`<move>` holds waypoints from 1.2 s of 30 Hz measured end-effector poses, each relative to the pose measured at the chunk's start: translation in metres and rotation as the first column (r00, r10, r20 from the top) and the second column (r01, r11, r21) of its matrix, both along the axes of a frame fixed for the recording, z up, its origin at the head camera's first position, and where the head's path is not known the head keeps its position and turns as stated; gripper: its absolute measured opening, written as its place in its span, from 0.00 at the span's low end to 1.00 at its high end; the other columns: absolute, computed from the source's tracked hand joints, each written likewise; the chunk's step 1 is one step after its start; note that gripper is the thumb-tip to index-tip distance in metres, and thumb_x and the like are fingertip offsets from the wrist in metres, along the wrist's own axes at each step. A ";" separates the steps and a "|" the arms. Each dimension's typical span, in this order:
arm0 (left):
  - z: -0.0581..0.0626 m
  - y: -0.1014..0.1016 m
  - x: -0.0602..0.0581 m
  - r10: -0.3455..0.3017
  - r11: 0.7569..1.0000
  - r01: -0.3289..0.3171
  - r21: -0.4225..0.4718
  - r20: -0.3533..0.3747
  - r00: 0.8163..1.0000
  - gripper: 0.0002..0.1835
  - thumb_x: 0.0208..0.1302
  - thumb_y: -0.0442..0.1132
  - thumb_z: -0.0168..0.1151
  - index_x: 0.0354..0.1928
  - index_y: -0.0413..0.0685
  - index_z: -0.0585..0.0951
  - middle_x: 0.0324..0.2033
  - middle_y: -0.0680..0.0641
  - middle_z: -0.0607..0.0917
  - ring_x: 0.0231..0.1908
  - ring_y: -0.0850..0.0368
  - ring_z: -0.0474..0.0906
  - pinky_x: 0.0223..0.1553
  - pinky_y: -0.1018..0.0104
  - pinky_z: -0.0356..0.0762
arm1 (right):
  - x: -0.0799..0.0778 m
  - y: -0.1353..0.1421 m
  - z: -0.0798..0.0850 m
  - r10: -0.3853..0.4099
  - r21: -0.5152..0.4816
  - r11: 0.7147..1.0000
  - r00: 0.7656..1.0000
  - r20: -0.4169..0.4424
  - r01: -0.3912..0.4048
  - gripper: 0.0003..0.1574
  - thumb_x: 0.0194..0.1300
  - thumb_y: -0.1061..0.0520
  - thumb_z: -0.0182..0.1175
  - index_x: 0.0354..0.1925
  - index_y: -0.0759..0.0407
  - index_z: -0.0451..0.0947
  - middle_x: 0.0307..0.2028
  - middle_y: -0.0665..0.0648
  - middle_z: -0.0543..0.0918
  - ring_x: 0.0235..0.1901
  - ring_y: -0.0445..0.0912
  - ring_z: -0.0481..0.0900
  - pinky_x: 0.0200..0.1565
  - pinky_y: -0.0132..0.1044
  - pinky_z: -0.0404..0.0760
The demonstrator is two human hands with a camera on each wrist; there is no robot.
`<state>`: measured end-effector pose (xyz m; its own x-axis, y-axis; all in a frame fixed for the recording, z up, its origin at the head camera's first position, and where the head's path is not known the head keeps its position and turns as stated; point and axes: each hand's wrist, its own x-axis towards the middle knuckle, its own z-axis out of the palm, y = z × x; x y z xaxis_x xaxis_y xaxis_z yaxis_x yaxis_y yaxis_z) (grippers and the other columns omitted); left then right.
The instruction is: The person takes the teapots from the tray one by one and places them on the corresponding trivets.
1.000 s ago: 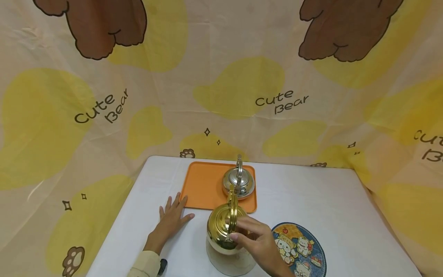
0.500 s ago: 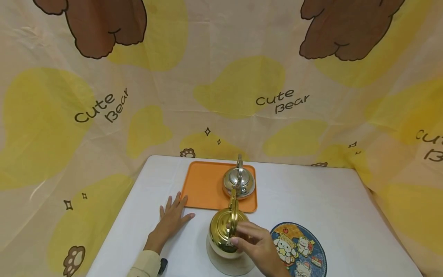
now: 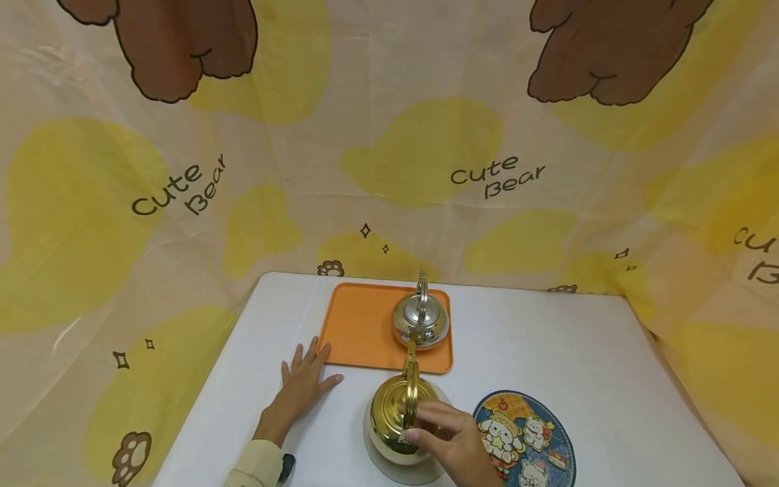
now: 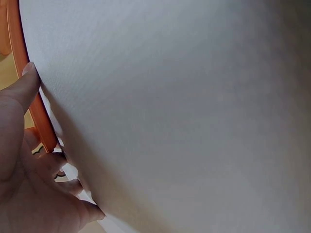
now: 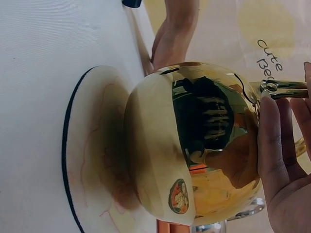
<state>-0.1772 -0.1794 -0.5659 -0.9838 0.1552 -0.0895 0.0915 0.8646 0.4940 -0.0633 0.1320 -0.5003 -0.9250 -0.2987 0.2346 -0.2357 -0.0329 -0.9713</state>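
Observation:
My right hand (image 3: 453,433) grips the handle of a shiny gold kettle (image 3: 385,419), thumb on the near side and fingers passing through the handle loop. Right beneath the kettle lies a pale round mat (image 3: 398,475); in the right wrist view the kettle's base casts a shadow on this mat (image 5: 85,136). My left hand (image 3: 300,392) rests on the white table with its fingers spread, fingertips at the near left corner of an orange tray (image 3: 359,325). In the left wrist view the thumb overlaps the tray's edge (image 4: 44,126).
A silver kettle (image 3: 437,330) stands on the tray's right side, straight beyond the gold one. To the right of my right hand lies a blue round mat (image 3: 556,433) with cartoon bears. A printed cloth (image 3: 420,149) hangs behind the table's far edge.
My right hand has brought the gold kettle down and toward me, more squarely over the pale mat. The left hand, the tray and the silver kettle have stayed put.

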 end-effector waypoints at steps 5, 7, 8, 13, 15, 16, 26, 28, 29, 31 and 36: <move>-0.001 0.000 0.000 0.000 1.000 0.000 0.006 0.010 1.000 0.44 0.72 0.54 0.68 0.81 0.41 0.63 0.82 0.29 0.53 0.80 0.21 0.40 0.71 0.14 0.35 | 0.002 0.001 -0.005 -0.009 -0.008 1.000 1.000 -0.015 0.009 0.19 0.68 0.70 0.67 0.57 0.69 0.86 0.53 0.64 0.89 0.46 0.38 0.86 0.38 0.39 0.91; -0.001 -0.001 -0.001 -0.002 1.000 0.002 0.007 0.007 1.000 0.44 0.72 0.54 0.68 0.81 0.42 0.63 0.82 0.29 0.53 0.80 0.21 0.41 0.71 0.14 0.35 | 0.002 0.001 -0.007 -0.009 -0.018 1.000 0.999 -0.031 0.009 0.19 0.68 0.71 0.67 0.57 0.69 0.86 0.53 0.64 0.89 0.47 0.38 0.86 0.39 0.39 0.91; -0.001 -0.001 -0.001 -0.002 1.000 0.002 0.006 0.001 1.000 0.44 0.72 0.54 0.68 0.81 0.41 0.64 0.82 0.29 0.54 0.80 0.20 0.41 0.70 0.14 0.35 | 0.002 0.002 -0.008 -0.009 -0.021 1.000 0.999 -0.040 0.008 0.19 0.68 0.71 0.67 0.57 0.69 0.86 0.53 0.64 0.89 0.48 0.38 0.87 0.40 0.39 0.91; 0.001 0.000 0.000 -0.003 1.000 0.003 0.007 -0.003 1.000 0.44 0.72 0.55 0.68 0.81 0.42 0.64 0.82 0.29 0.54 0.80 0.20 0.42 0.70 0.14 0.36 | 0.003 0.003 -0.013 -0.011 -0.022 1.000 0.997 -0.079 0.010 0.18 0.69 0.70 0.67 0.57 0.67 0.87 0.53 0.62 0.89 0.49 0.40 0.87 0.41 0.39 0.91; 0.001 0.000 0.000 -0.003 1.000 0.003 0.008 0.001 1.000 0.44 0.72 0.55 0.67 0.81 0.42 0.64 0.82 0.29 0.54 0.80 0.20 0.41 0.71 0.14 0.35 | 0.003 0.004 -0.014 -0.011 -0.018 1.000 0.996 -0.089 0.009 0.19 0.69 0.70 0.67 0.57 0.66 0.87 0.53 0.61 0.89 0.50 0.40 0.87 0.40 0.40 0.91; 0.001 0.000 0.000 -0.003 1.000 0.003 0.009 -0.002 1.000 0.44 0.72 0.55 0.68 0.81 0.42 0.64 0.82 0.29 0.54 0.80 0.20 0.42 0.71 0.14 0.36 | 0.003 0.005 -0.014 -0.009 -0.016 1.000 0.995 -0.099 0.007 0.19 0.69 0.70 0.67 0.57 0.66 0.87 0.54 0.61 0.89 0.50 0.40 0.87 0.40 0.40 0.91; 0.000 0.000 0.000 0.002 1.000 -0.002 0.007 0.009 1.000 0.44 0.72 0.54 0.68 0.81 0.42 0.63 0.82 0.29 0.53 0.80 0.20 0.41 0.71 0.15 0.34 | 0.003 0.007 -0.019 0.020 -0.041 0.999 0.991 -0.134 -0.026 0.20 0.67 0.72 0.67 0.57 0.66 0.87 0.55 0.62 0.89 0.52 0.41 0.87 0.46 0.38 0.90; -0.001 0.000 0.000 0.002 1.000 -0.002 0.009 0.010 1.000 0.44 0.72 0.54 0.68 0.81 0.41 0.63 0.82 0.29 0.53 0.80 0.20 0.41 0.71 0.14 0.35 | 0.003 0.007 -0.021 0.024 -0.049 0.998 0.988 -0.154 -0.032 0.20 0.67 0.73 0.67 0.56 0.67 0.87 0.53 0.63 0.89 0.50 0.40 0.87 0.44 0.37 0.90; -0.001 0.000 0.000 0.002 1.000 -0.002 0.010 0.012 1.000 0.44 0.72 0.54 0.68 0.81 0.41 0.63 0.82 0.29 0.53 0.80 0.20 0.41 0.71 0.14 0.34 | 0.002 0.008 -0.022 0.031 -0.052 0.998 0.985 -0.170 -0.040 0.20 0.67 0.73 0.67 0.56 0.68 0.87 0.53 0.64 0.89 0.48 0.40 0.87 0.43 0.37 0.90; -0.002 0.000 0.000 0.001 1.000 -0.001 0.012 0.014 1.000 0.44 0.72 0.55 0.68 0.81 0.41 0.63 0.82 0.29 0.53 0.80 0.20 0.40 0.71 0.14 0.34 | 0.003 0.008 -0.022 0.035 -0.051 0.998 0.982 -0.183 -0.046 0.19 0.67 0.74 0.66 0.56 0.70 0.86 0.51 0.67 0.89 0.45 0.40 0.86 0.40 0.37 0.90; -0.002 -0.001 -0.001 0.000 1.000 0.000 0.009 0.011 1.000 0.44 0.72 0.55 0.68 0.81 0.41 0.63 0.82 0.29 0.53 0.80 0.20 0.40 0.71 0.14 0.34 | 0.006 0.009 -0.023 0.037 -0.050 0.998 0.987 -0.156 -0.045 0.18 0.67 0.73 0.66 0.55 0.70 0.86 0.46 0.67 0.89 0.42 0.36 0.84 0.36 0.37 0.89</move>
